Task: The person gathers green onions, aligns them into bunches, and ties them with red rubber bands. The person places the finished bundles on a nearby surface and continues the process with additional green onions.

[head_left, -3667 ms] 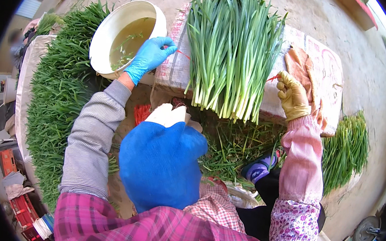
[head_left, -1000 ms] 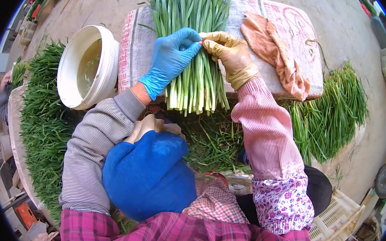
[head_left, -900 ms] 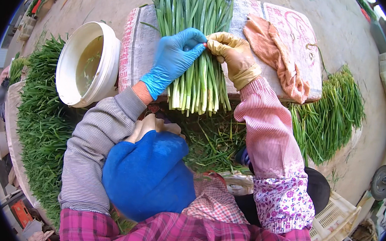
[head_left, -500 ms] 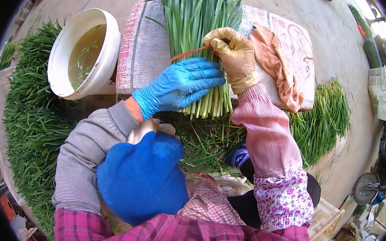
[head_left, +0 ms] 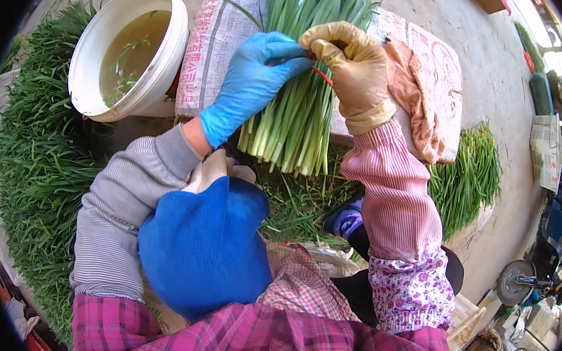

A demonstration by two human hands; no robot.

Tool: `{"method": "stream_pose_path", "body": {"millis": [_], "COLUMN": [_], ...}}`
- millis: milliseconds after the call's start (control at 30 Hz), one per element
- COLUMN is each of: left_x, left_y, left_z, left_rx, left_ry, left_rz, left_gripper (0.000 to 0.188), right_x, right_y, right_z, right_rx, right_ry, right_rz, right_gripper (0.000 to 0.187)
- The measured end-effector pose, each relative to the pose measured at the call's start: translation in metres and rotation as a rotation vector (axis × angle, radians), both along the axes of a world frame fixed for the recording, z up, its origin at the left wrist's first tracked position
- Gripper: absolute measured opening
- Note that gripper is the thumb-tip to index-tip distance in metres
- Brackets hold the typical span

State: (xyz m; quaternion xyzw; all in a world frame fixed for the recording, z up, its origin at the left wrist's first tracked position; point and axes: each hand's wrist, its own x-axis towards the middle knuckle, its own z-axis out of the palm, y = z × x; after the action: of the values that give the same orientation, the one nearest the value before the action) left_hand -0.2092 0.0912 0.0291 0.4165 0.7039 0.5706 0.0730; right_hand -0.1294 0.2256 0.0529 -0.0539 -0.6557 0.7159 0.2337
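A thick bunch of green leafy stalks [head_left: 301, 97] lies on a woven sack-covered board [head_left: 216, 43], cut ends toward me. My left hand [head_left: 252, 79], in a blue glove, grips the bunch from its left side. My right hand [head_left: 354, 65], in a tan glove, presses on the bunch from the right and pinches a thin red band [head_left: 322, 75] stretched across the stalks between both hands.
A white bucket [head_left: 96, 72] of cloudy water stands at the left. Loose greens are heaped along the left [head_left: 40, 174] and in a pile at the right [head_left: 471, 175]. A pink cloth [head_left: 415, 97] lies on the sack. Wheeled carts [head_left: 519, 280] stand at the right.
Both hands have drawn together on top of the bunch, with the red band pulled short between them. Earlier the left hand was at the bucket and the right hand held the bunch alone.
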Motion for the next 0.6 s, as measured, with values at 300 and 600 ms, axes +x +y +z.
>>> {"method": "stream_pose_path", "body": {"millis": [300,600], "left_x": [-0.011,-0.003], "left_y": [-0.02,-0.04], "left_z": [-0.028,-0.015], "left_rx": [-0.004,-0.237], "left_ry": [0.078,-0.992], "left_rz": [0.073,-0.014], "left_gripper": [0.011,0.062], "right_x": [-0.001,0.055], "right_y": [0.006,0.021], "right_z": [-0.021,-0.079], "right_rx": [-0.073,-0.133], "right_ry": [0.08,-0.628], "right_rz": [-0.116,-0.329], "right_gripper": [0.011,0.074]}}
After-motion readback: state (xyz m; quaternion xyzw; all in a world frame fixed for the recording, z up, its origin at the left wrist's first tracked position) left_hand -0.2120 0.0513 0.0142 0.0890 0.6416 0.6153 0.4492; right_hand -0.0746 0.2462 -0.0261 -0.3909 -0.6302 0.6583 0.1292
